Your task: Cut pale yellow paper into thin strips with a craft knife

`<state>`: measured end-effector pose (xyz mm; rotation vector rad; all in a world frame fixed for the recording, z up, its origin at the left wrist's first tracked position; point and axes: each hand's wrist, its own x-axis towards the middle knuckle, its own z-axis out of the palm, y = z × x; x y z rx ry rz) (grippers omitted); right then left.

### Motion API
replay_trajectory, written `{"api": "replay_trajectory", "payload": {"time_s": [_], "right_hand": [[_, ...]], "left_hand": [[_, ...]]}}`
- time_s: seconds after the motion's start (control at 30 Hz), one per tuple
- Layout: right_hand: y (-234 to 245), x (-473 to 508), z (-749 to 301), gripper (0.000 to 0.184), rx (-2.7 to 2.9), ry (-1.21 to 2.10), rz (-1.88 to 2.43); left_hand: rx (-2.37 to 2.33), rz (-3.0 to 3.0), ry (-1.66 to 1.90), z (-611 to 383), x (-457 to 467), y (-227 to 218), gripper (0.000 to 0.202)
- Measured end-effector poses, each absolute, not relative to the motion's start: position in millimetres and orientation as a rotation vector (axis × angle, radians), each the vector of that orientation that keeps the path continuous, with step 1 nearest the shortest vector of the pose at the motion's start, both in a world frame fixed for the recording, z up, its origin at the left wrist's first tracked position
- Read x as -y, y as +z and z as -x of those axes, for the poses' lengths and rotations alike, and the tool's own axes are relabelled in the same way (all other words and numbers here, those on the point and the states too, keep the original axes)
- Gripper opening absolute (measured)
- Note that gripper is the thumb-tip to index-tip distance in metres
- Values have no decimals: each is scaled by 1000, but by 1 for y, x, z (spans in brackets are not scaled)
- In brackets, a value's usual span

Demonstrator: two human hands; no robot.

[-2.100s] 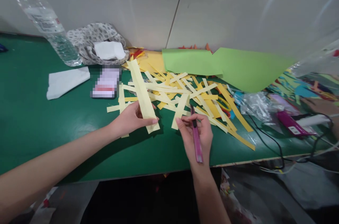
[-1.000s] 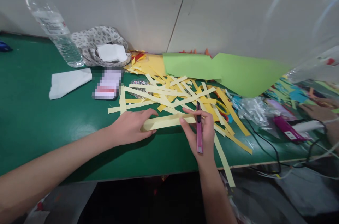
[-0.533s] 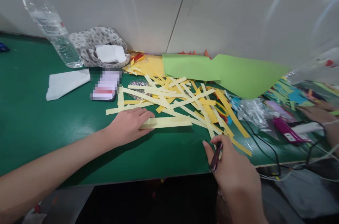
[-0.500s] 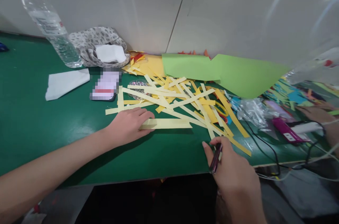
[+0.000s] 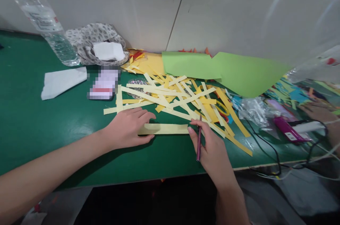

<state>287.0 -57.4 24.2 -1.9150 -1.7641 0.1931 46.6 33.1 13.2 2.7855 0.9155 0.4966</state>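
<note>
A pale yellow paper strip (image 5: 167,129) lies level near the front of the green table. My left hand (image 5: 132,125) grips its left end between thumb and fingers. At the strip's right end are the thumb and index fingertip of my right hand (image 5: 208,141); whether they touch it I cannot tell. That hand also holds a slim dark purple pen (image 5: 199,143), nearly upright across the fingers. Just behind both hands spreads a loose pile of cream and yellow paper strips (image 5: 170,99), with yellow scissor handles (image 5: 223,108) partly buried at its right.
A water bottle (image 5: 45,23), a spotted cloth pouch (image 5: 95,37), a folded tissue (image 5: 63,81) and a phone (image 5: 104,83) stand at the left. Green paper (image 5: 239,71) leans at the back. Crumpled plastic (image 5: 255,110), a magenta device (image 5: 288,129), cables and another person's hand (image 5: 318,111) occupy the right.
My right hand has moved left and up to the strip's right end, with the pen turned in its grip. The strip's right end sits slightly lower; my left hand stays on it.
</note>
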Motion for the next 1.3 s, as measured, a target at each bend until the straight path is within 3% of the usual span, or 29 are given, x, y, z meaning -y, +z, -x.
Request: {"api": "replay_trajectory", "payload": {"time_s": [0.5, 0.77, 1.07, 1.3], "right_hand": [[11, 76, -252, 14, 2082, 118, 1532], [-4, 97, -276, 20, 2065, 17, 1570], [18, 99, -263, 28, 1651, 5, 1623], [15, 61, -229, 28, 1979, -92, 1491]], "left_hand": [[-855, -2671, 525, -46, -30, 17, 36], [-829, -2618, 464, -47, -33, 12, 21], [-836, -2459, 427, -49, -35, 12, 16], [-679, -2659, 478, -47, -35, 6, 20]]}}
